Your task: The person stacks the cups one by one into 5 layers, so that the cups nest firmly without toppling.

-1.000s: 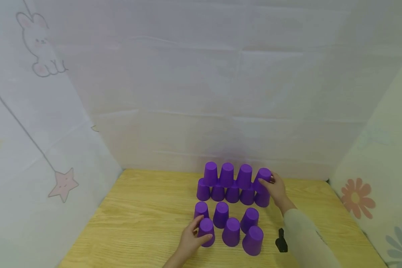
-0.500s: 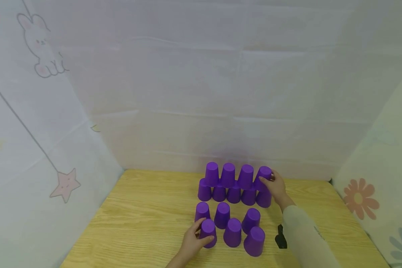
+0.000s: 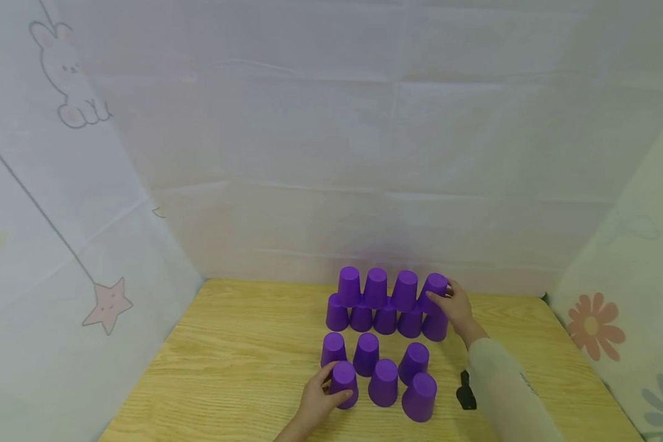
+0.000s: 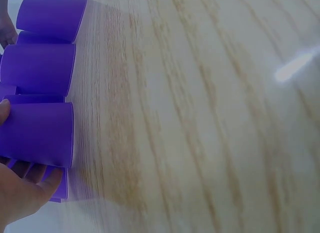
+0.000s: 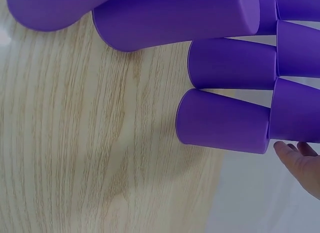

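Observation:
In the head view, upside-down purple cups stand in two tiers near the back wall. My right hand (image 3: 457,310) grips the rightmost upper cup (image 3: 435,288), which rests over the end lower cup (image 3: 435,325). Its fingertips show at the side of that upper cup (image 5: 296,110) in the right wrist view. Nearer the front, my left hand (image 3: 315,398) holds the front-left cup (image 3: 343,379), thumb on one side and fingers on the other. The left wrist view shows this cup (image 4: 35,133) between them, its rim down at the table.
More upturned cups stand in front of the tiers, among them a middle one (image 3: 383,383) and a right one (image 3: 419,398). A small black object (image 3: 466,391) lies beside the right sleeve (image 3: 503,383). White cloth walls (image 3: 287,153) enclose the wooden table (image 3: 215,362).
The upper cup in my right hand has shifted very slightly back and up within its row. My left hand keeps the same hold on its cup. The head view has drifted a little.

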### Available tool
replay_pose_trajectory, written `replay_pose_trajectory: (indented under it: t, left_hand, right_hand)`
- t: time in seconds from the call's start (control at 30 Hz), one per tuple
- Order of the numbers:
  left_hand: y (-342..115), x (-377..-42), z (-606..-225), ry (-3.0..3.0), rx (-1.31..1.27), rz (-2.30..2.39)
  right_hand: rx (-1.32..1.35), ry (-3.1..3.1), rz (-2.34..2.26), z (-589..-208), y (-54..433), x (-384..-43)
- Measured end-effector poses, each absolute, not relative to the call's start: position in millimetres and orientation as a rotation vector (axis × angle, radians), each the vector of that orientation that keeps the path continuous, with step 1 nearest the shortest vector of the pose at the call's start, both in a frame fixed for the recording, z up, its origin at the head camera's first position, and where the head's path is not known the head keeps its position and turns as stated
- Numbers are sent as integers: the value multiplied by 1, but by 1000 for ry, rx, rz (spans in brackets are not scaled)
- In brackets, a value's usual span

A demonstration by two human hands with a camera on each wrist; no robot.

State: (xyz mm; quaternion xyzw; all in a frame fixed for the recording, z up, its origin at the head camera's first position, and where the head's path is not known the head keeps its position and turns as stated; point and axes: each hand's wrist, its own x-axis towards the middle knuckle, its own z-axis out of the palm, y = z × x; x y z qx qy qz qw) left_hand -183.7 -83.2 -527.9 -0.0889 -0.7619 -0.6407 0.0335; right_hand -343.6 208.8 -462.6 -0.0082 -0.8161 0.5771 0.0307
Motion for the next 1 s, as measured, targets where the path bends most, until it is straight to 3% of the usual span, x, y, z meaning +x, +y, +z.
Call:
replay_pose_trajectory:
  t: [0.4,1.0]
  left_hand:
    - [-86,-191,-551,-2357,-280,-1974]
    - [-95,-191,-520,-2434,-427,-1918]
  right_hand:
    - [76,-2571,1692,-461,222,-329]
    - [149,-2602,1697,-463,231,-301]
